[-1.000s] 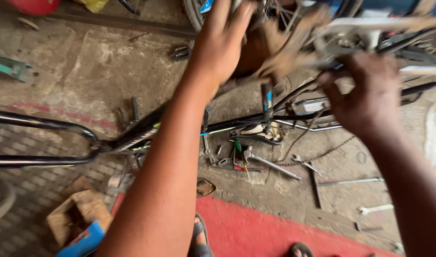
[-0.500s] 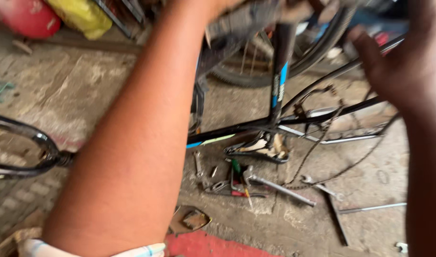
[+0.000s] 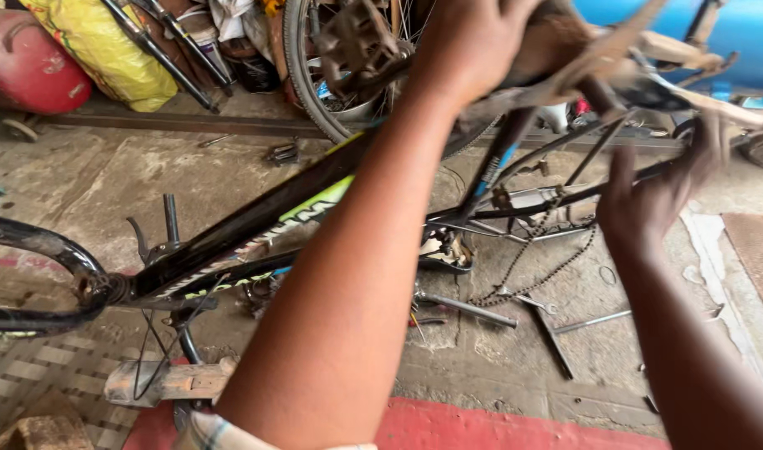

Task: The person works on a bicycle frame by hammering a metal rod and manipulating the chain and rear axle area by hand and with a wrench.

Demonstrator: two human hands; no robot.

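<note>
A black bicycle frame (image 3: pixel 256 221) with green and blue markings lies upturned across the middle of the frame, over a concrete floor (image 3: pixel 81 179). The left hand (image 3: pixel 469 50), at top centre, is closed over the brown saddle (image 3: pixel 565 37), which is blurred. The right hand (image 3: pixel 660 192), at right, is spread with fingers apart beside the rear frame tubes (image 3: pixel 565 196); whether it touches them cannot be told. A loose chain (image 3: pixel 535 267) hangs below the tubes. A spoked wheel (image 3: pixel 315 67) stands at upper centre, a pedal (image 3: pixel 356 42) in front of it. Metal rods and tools (image 3: pixel 473 308) lie scattered on the floor. A red cylinder (image 3: pixel 27 62) and yellow sack (image 3: pixel 106 50) sit at upper left.
</note>
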